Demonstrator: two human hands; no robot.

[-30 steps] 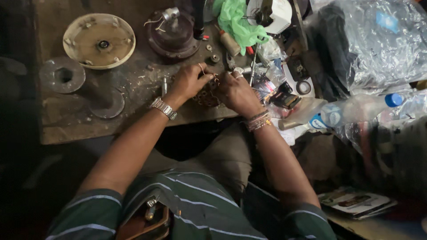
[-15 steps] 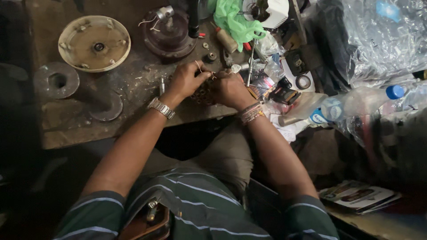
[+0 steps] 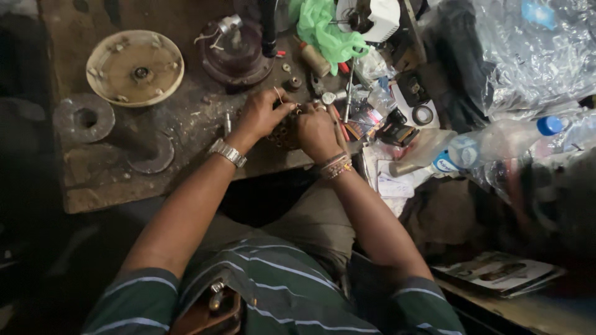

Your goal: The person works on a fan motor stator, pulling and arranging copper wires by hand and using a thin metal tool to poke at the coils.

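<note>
The small dark round part (image 3: 284,129) is kept clamped between the left hand (image 3: 261,116) and right hand (image 3: 316,129) at the workbench (image 3: 186,130) edge; little is changed; a thin wire (image 3: 277,94) is now raised above the fingers; work is judged ongoing.

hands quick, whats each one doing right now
Left hand: closed on the small dark part, thin wire pinched at the fingertips.
Right hand: closed on the same part from the other side.

The grimy workbench (image 3: 186,133) carries a round cream cover plate (image 3: 135,67), with a grey metal ring (image 3: 83,118) below-left and a dark motor housing (image 3: 234,53) to its right.
</note>
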